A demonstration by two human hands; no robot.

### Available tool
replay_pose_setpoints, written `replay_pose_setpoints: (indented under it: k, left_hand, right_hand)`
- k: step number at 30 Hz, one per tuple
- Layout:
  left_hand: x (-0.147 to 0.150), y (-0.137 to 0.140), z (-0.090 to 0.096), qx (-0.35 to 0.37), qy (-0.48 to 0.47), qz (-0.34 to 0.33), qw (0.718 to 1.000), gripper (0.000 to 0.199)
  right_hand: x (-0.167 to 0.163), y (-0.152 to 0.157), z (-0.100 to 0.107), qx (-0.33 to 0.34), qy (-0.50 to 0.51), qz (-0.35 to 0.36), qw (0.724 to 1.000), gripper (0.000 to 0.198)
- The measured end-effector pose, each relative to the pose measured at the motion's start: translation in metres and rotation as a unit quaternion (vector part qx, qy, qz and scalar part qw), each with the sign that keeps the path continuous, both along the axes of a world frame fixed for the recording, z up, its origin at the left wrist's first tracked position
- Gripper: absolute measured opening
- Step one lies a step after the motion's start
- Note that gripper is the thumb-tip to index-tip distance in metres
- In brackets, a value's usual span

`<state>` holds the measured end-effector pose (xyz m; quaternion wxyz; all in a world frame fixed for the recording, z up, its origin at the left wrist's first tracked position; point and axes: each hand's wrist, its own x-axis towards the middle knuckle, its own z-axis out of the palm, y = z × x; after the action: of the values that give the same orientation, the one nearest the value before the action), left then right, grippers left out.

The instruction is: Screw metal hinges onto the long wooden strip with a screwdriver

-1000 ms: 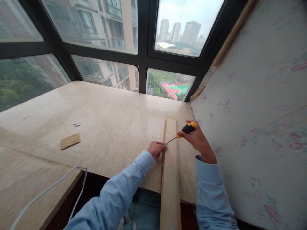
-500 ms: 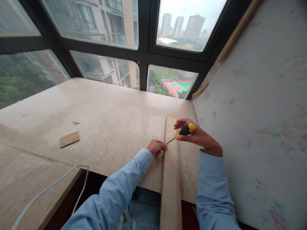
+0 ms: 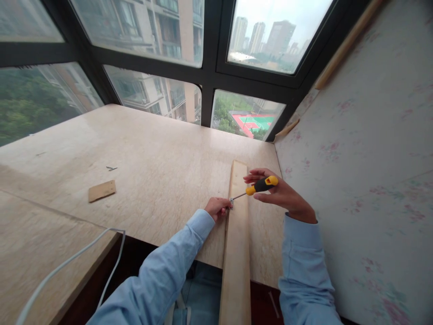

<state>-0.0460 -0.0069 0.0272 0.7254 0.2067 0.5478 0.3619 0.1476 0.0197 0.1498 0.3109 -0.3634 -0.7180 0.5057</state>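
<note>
A long pale wooden plank (image 3: 237, 234) lies over the worktop and past its front edge. At the plank's left side, my left hand (image 3: 218, 207) pinches a small metal fitting (image 3: 231, 203), too small to make out exactly. A yellow and black screwdriver (image 3: 260, 185) slants down to the left, its tip at the fitting. My right hand (image 3: 270, 185) holds its handle loosely between thumb and fingers, with the fingers partly stretched out above it.
On the stone-look worktop (image 3: 162, 149) to the left lie a small brown board (image 3: 102, 191) with holes and some thin metal bits (image 3: 111, 168). A white cable (image 3: 67, 262) loops over the front edge. A papered wall (image 3: 365, 171) stands close on the right, windows behind.
The screwdriver's handle has turned slightly, so a hole in its yellow end shows now. The plank's near end has shifted a little left in view, and the camera has moved slightly.
</note>
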Motion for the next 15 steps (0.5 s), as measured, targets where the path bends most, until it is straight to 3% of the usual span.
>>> replay_pose_setpoints:
  k: [2, 5, 7, 9, 12, 15]
  left_hand:
    - [-0.002, -0.001, -0.002, 0.004, -0.020, 0.002, 1.000, 0.017]
    - [-0.003, -0.002, -0.005, 0.012, -0.037, 0.017, 0.999, 0.018]
    - [-0.002, -0.002, -0.007, 0.015, -0.044, 0.029, 0.999, 0.021]
    - [-0.001, -0.003, -0.008, 0.017, -0.048, 0.039, 0.998, 0.024]
    - [-0.001, -0.003, -0.008, 0.017, -0.046, 0.050, 0.998, 0.026]
    - [-0.001, -0.004, -0.008, 0.016, -0.049, 0.065, 0.997, 0.027]
  right_hand:
    - [-0.004, 0.003, -0.007, 0.007, -0.007, -0.035, 0.999, 0.064]
    - [-0.009, 0.008, -0.016, 0.054, -0.052, -0.178, 0.981, 0.054]
    - [-0.011, 0.009, -0.016, 0.077, -0.058, -0.234, 0.967, 0.055]
    - [-0.013, 0.006, -0.013, 0.061, -0.024, -0.219, 0.973, 0.060]
    - [-0.017, 0.000, -0.006, 0.019, 0.046, -0.118, 0.992, 0.068]
    - [-0.021, -0.002, -0.007, 0.031, 0.063, -0.067, 0.995, 0.075]
